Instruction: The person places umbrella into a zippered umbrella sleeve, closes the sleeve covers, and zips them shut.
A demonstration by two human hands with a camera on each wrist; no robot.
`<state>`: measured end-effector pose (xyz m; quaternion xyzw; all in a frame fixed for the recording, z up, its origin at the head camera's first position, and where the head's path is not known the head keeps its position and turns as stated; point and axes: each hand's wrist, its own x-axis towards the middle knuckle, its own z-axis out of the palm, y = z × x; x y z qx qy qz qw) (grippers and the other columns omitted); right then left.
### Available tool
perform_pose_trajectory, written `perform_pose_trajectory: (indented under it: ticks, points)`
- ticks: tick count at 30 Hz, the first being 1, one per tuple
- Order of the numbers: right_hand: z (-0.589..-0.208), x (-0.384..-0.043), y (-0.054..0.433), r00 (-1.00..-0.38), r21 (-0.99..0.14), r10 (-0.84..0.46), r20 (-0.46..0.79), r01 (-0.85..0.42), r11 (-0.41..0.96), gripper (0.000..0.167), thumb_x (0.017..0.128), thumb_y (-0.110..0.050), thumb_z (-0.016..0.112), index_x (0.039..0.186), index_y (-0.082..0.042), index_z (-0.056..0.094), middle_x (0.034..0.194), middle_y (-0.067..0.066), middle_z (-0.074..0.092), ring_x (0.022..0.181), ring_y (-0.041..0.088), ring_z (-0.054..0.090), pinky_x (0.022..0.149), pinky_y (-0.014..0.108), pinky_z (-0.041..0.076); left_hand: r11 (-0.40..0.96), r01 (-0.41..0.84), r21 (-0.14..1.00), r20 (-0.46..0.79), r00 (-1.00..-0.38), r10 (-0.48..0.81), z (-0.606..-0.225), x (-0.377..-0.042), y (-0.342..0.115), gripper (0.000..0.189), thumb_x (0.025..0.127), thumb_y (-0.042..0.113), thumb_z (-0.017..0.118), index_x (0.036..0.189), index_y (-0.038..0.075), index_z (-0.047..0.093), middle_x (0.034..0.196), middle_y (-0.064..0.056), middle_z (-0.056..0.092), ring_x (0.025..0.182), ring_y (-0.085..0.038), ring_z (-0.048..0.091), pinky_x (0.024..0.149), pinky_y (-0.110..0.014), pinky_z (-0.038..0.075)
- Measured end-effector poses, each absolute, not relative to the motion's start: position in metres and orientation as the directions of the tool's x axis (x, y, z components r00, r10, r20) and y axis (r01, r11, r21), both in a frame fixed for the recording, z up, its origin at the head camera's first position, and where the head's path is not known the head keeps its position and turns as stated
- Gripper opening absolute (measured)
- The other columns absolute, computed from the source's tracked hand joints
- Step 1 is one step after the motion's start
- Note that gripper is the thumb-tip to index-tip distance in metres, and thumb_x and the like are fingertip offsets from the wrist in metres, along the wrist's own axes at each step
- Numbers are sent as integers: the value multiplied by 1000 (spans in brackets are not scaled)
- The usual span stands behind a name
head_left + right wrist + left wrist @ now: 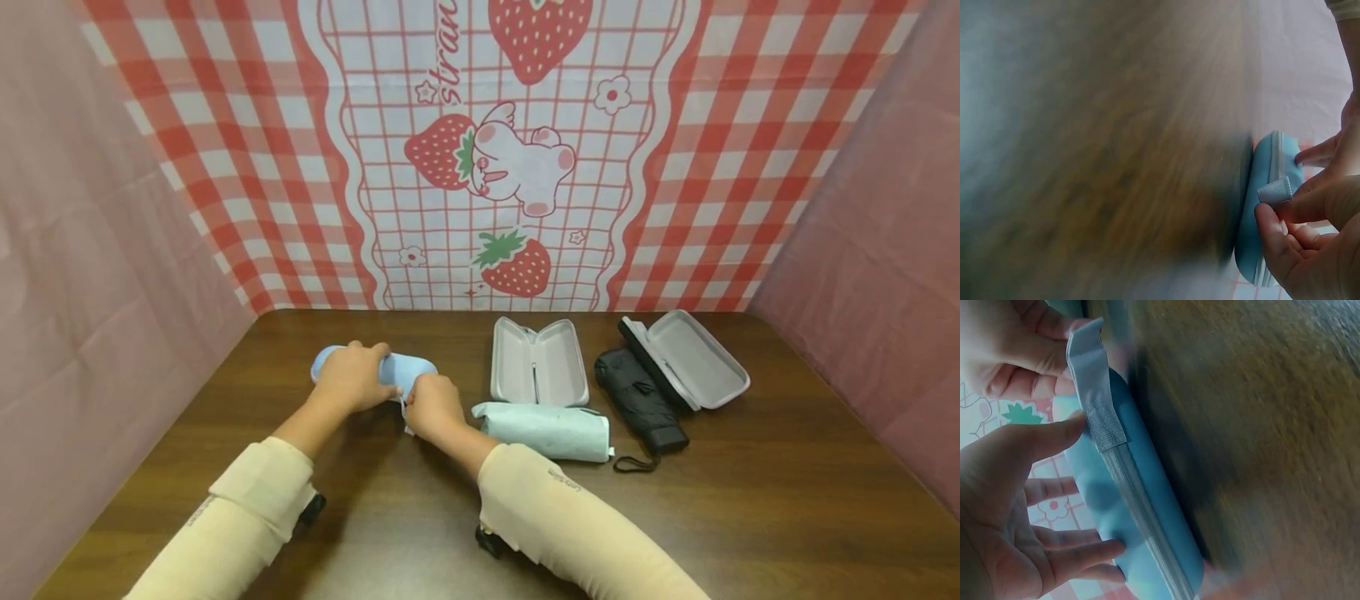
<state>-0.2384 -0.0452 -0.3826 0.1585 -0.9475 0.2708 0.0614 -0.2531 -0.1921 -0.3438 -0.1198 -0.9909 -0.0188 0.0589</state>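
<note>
Clearly, the left hand (351,379) gripped the blue case (410,367), which lay beneath its fingers on the counter (405,533). The right hand (435,407) pinched a grey tab (1275,190), with the zipper (1139,506) running from there past the left thumb. A hard tug could slew the case if the left fingers held loosely; a skewed pull might jam the zipper.

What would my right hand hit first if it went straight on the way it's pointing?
Most likely the blue case: your right hand points toward it and pinches its tab. Any gap looks small, though depth is hard to judge.
</note>
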Motion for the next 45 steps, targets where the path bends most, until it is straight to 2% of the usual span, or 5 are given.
perform_pose_trajectory:
  ticks: [7, 17, 22, 31, 45]
  points:
    - [-381, -239, -44, -948, -526, -244, 203, -315, 790, 23, 75, -3, 70, 56, -15, 63, 63, -1, 60, 62, 16, 57, 58, 30, 50, 981, 189, 35, 93, -978, 185, -343, -257, -189, 68, 79, 47, 76, 127, 2, 58, 107, -27, 62, 89, -41, 62, 70, -51, 52]
    - [-372, -227, -29, -907, -484, -335, 254, -419, 768, 15, 75, -2, 67, 84, -10, 77, 83, 0, 71, 75, 14, 64, 66, 28, 53, 986, 129, 102, 81, -989, 122, -343, -261, -193, 68, 81, 44, 76, 129, 0, 57, 112, -29, 61, 97, -45, 60, 74, -54, 51]
    - [-367, -212, -16, -844, -453, -470, 259, -536, 712, 13, 81, -6, 70, 94, -6, 72, 85, 2, 66, 80, 15, 61, 71, 25, 50, 991, 80, 111, 91, -993, 70, -350, -263, -197, 68, 84, 44, 73, 132, -1, 55, 115, -34, 57, 98, -50, 59, 79, -59, 48]
    - [-362, -192, 22, -746, -544, -605, 277, -641, 541, 9, 79, -4, 71, 85, -9, 69, 83, 0, 63, 76, 10, 59, 69, 18, 48, 990, 28, 138, 128, -992, 10, -354, -262, -196, 56, 85, 37, 72, 122, -3, 59, 113, -31, 54, 106, -51, 52, 75, -63, 48]
    - [-357, -174, 98, -452, -301, -773, 445, -889, 346, 18, 80, -7, 76, 94, -10, 65, 101, 0, 60, 99, 13, 56, 89, 29, 47, 976, 151, 155, 223, -968, 114, -351, -244, -186, 35, 84, 25, 74, 105, -2, 66, 95, -22, 60, 84, -43, 62, 63, -53, 53]
